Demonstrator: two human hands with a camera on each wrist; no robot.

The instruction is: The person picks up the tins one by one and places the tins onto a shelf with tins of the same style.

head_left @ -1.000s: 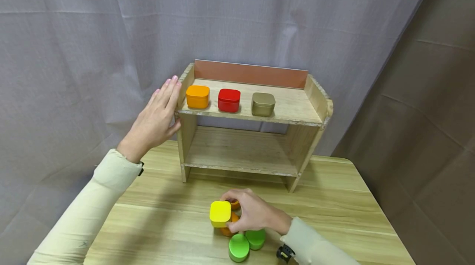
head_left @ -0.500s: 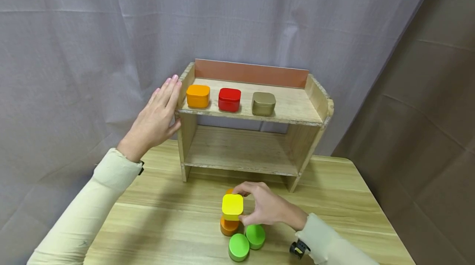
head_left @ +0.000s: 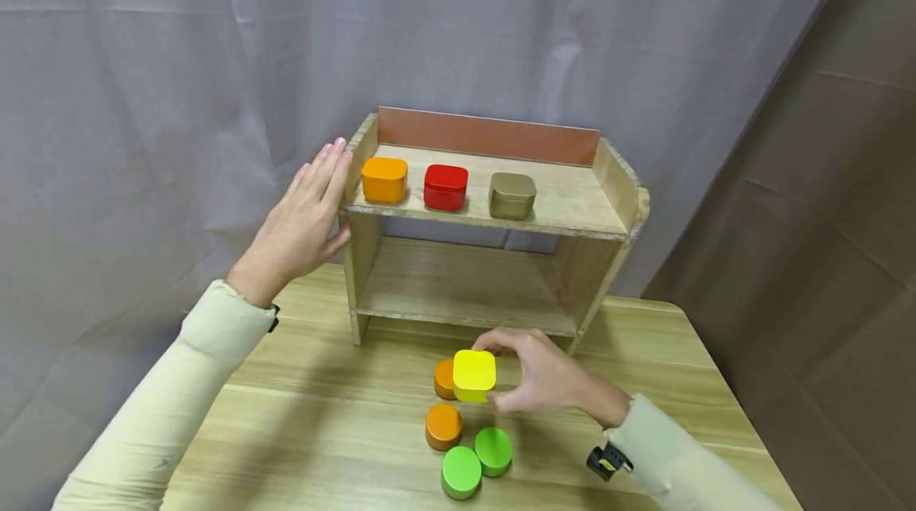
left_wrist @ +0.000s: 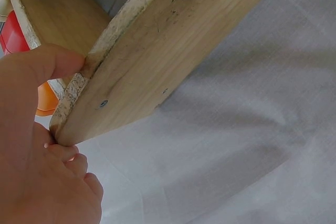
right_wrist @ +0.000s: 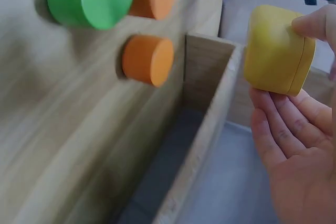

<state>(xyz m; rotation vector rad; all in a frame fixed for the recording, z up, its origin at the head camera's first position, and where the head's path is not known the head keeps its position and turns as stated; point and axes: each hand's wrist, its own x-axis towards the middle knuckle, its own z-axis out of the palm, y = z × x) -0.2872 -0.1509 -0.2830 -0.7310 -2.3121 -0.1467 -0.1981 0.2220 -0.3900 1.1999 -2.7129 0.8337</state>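
My right hand [head_left: 545, 372] pinches a yellow rounded-square box [head_left: 474, 374] between thumb and fingers, held above the table in front of the shelf. In the right wrist view the yellow box [right_wrist: 278, 48] shows a seam near its edge. My left hand [head_left: 296, 217] rests with straight fingers against the left side of the small wooden shelf [head_left: 465, 280]; the left wrist view has its thumb on the panel's edge [left_wrist: 89, 66]. Along the shelf top stand an orange box [head_left: 385, 180], a red box [head_left: 446, 187] and an olive box [head_left: 512, 195].
Two orange round tins [head_left: 444, 426] and two green round tins [head_left: 461, 472] stand on the wooden table [head_left: 322, 431], near and below the right hand. A grey curtain [head_left: 458, 26] hangs behind the shelf, with a darker one on the right.
My right hand has moved the yellow box to the right and towards the shelf, uncovering the orange tins. The left hand stays against the shelf side.
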